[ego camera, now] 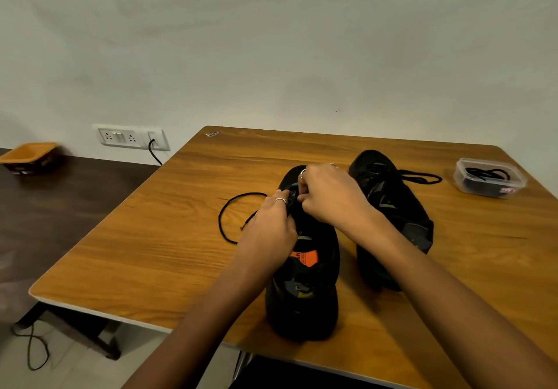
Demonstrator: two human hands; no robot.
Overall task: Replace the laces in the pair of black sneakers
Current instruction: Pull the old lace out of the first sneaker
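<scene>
Two black sneakers are set on a wooden table (pixel 151 252). The near sneaker (pixel 305 298) is worked at its lacing by the left hand (pixel 268 225) and right hand (pixel 329 195), fingers curled. A black lace (pixel 225 207) is looped leftward. The far sneaker (pixel 389 207) is laced. Laces are held in a clear plastic container (pixel 489 177).

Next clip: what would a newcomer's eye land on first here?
Both hands, left hand and right hand, pinch a lace at the near sneaker mid-table; its loose end loops out to the left. The second sneaker lies to the right, and a clear tub holding laces sits at the table's right edge.
</scene>
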